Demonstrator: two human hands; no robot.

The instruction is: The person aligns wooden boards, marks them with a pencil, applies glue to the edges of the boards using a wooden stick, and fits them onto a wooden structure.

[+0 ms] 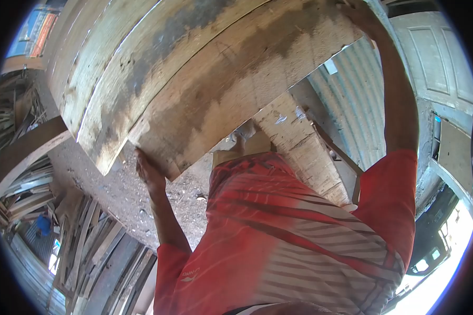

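The planks (220, 73) lie side by side across the top and middle of the view, in front of the person, running from the lower left to the upper right. Thin gaps part them, and dark stains spread along their pale faces. The plank nearest the person stops short at its left end, so the next one juts out beyond it.

The left hand (151, 176) is at that near plank's left end, touching it, fingers pointing up along the cut edge; whether they close around it I cannot tell. The right arm stretches forward, and the right hand (358, 17) rests at the far right end of the planks; it is dark there, and I cannot tell how tightly it holds.

The person wears a red and grey shirt (278, 226). Below the planks' near edge, just right of the person's legs, lies a board (302, 144) with whitish smears. Right of this is a corrugated sheet (355, 105), partly behind the right arm. Gritty ground (186, 205) shows around the left forearm. Farther out, scrap wood (84, 236) is heaped on the left, near a small blue thing (43, 224), too blurred to name. A panelled door (436, 58) stands at the far right.
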